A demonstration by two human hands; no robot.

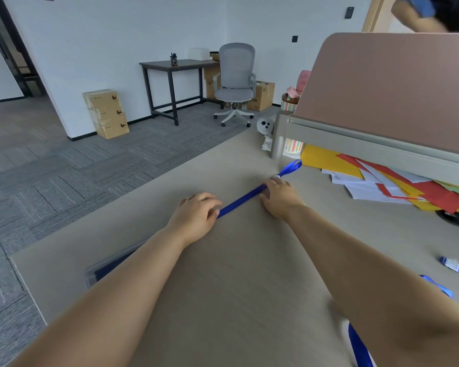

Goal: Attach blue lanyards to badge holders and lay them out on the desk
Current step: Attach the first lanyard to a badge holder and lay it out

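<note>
Head view: flat blue ribbon lanyard (243, 199) lies stretched on the pale wood-grain counter (239, 274), long axis running diagonally from near-left up to far-right, ending in a small loop by the grey partition leg (278, 144). Left hand (196, 213) sits on the near end, fingers curled down over the strap; right hand (280, 197) presses the far end just short of the loop, fingers together and flat. Both touch it; can't tell if either actually pinches it. Right hand is nearer the loop end, so any clip work there likely falls to it. More blue lanyards (457, 267) lie at the right edge, a dark clear-plastic badge-holder stack (109, 268) under the left forearm. Stacked cardboard boxes (108, 113) carry print, too small to read.
</note>
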